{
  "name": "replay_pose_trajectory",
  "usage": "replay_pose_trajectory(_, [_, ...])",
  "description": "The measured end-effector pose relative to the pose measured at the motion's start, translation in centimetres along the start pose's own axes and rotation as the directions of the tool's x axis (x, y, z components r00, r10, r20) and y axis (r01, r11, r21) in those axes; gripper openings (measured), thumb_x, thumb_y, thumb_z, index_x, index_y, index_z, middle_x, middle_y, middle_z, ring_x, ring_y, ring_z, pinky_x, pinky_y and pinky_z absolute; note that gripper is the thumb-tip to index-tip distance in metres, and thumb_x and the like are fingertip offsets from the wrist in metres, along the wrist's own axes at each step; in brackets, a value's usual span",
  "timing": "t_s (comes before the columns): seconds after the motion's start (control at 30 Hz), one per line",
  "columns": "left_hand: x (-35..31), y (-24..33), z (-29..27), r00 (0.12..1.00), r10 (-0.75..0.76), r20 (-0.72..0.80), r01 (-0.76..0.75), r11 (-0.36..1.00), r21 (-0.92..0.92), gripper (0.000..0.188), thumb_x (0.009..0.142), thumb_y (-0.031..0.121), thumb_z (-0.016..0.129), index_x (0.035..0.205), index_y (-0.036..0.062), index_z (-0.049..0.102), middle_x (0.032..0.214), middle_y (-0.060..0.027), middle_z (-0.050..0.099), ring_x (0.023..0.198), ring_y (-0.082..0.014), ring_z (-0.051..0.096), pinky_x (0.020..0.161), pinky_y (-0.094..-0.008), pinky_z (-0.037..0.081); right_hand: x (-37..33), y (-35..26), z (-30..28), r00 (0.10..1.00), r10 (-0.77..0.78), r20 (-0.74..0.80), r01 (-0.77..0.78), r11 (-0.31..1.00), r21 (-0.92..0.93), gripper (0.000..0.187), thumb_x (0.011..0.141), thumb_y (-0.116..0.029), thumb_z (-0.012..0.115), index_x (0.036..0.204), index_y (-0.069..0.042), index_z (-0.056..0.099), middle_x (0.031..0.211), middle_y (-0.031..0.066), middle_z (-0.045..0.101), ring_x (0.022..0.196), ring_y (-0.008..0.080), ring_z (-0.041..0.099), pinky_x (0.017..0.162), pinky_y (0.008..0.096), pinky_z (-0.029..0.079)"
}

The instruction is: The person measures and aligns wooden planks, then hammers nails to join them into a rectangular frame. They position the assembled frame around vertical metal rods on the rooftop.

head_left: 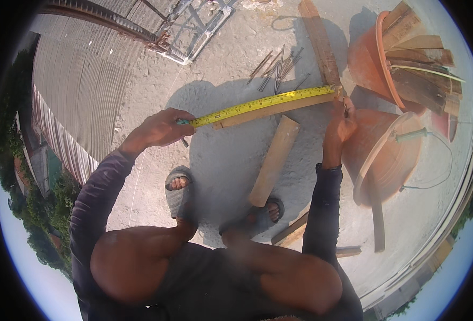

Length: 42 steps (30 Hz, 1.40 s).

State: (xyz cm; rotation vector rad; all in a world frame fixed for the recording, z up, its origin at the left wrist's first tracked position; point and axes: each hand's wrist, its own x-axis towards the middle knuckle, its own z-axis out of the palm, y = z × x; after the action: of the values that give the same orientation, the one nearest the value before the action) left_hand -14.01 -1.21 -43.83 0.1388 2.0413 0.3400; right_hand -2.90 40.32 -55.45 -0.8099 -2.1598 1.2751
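Note:
My left hand (160,129) is closed around a tape measure, whose case is mostly hidden in the palm. A thin dark tip pokes out below that hand; I cannot make out what it is. The yellow tape blade (258,106) stretches to the right along a narrow wooden strip (279,111). At the far end, my right hand (341,127) pinches the tape's end against the strip, where a long brown plank (322,45) meets it. Between my feet and the tape lies a short, wide board (275,160), its lower end beside my right sandal.
Several thin metal rods (279,67) lie beyond the tape. An orange tub (362,59) full of wood offcuts (421,56) stands far right, with a tipped orange bucket (386,155) nearer. Corrugated sheets (78,80) and a rusty metal frame (164,45) are at left. A white string (138,187) crosses the concrete.

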Motion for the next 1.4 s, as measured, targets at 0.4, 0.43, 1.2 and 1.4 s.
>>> replay_pose_trajectory(0.4, [1.5,-0.9,-0.3,1.000,0.004,0.012,-0.002,0.991,-0.133,0.056,0.092,0.046,0.070,0.137,0.0129,0.073,0.137,-0.0199,0.064,0.111,-0.0265,0.071,0.094,-0.0372,0.056,-1.3,1.2,-1.2,0.999,0.032,-0.003,-0.031,0.998,0.053,0.029,0.107,-0.016,0.068,0.127,0.004,0.068,0.113,0.0105,0.076,0.110,0.0162,0.070,0.101,0.0308,0.051])
replay_pose_trajectory(0.43, [1.9,-1.1,-0.4,1.000,0.021,0.020,-0.018,0.994,-0.110,0.056,0.093,0.047,0.070,0.137,0.0127,0.073,0.137,-0.0208,0.064,0.114,-0.0276,0.071,0.095,-0.0373,0.056,-1.4,1.5,-1.1,1.000,0.008,-0.020,-0.008,1.000,-0.009,0.027,0.106,-0.015,0.068,0.125,0.005,0.067,0.114,0.0117,0.074,0.110,0.0169,0.070,0.101,0.0315,0.052])
replay_pose_trajectory(1.2, [2.3,-2.3,-0.7,0.957,0.291,0.000,-0.291,0.957,0.014,0.045,0.098,0.041,0.069,0.132,0.0128,0.075,0.138,-0.0183,0.062,0.122,-0.0269,0.064,0.103,-0.0362,0.052,-3.3,1.1,-1.7,0.990,0.138,0.038,-0.136,0.989,-0.054,0.028,0.104,-0.013,0.069,0.123,0.007,0.064,0.129,0.0162,0.066,0.116,0.0243,0.069,0.102,0.0361,0.052])
replay_pose_trajectory(1.4, [1.9,-0.7,-0.9,1.000,-0.020,0.024,0.021,0.999,-0.042,0.050,0.094,0.049,0.070,0.133,0.0183,0.077,0.142,-0.0147,0.061,0.126,-0.0273,0.063,0.104,-0.0374,0.051,-3.5,0.3,-1.5,0.991,0.125,0.049,-0.117,0.984,-0.134,0.026,0.106,-0.013,0.067,0.124,0.006,0.065,0.124,0.0143,0.070,0.115,0.0195,0.070,0.105,0.0318,0.049])
